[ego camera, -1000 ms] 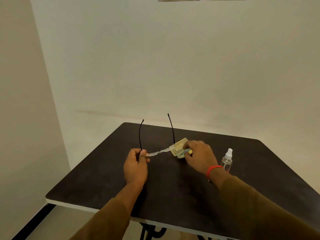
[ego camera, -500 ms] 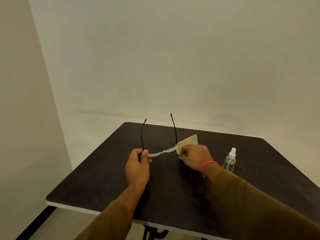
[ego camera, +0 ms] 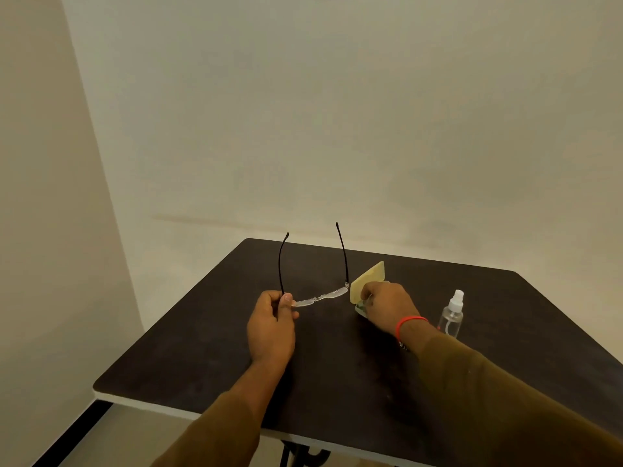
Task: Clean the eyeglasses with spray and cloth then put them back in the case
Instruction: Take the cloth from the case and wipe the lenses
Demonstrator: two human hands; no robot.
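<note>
The eyeglasses [ego camera: 320, 297] have a clear front and thin black arms that point up and away from me. My left hand [ego camera: 272, 321] pinches their left end above the dark table [ego camera: 202, 348]. My right hand [ego camera: 387, 306] grips a pale yellow cloth [ego camera: 367, 280] just beyond the right lens, and the cloth stands up above my fingers. Something pale green shows under that hand; I cannot tell what it is. A small clear spray bottle [ego camera: 451, 315] with a white nozzle stands upright to the right of my right wrist. No case is in view.
The table sits in a corner, with a white wall behind it and another on the left. Its near edge [ego camera: 151, 404] is white-trimmed, and a black metal leg shows below. A red band circles my right wrist.
My right hand has turned the cloth so that it now stands up beside the right lens. The view has shifted a little. My left hand keeps its hold.
</note>
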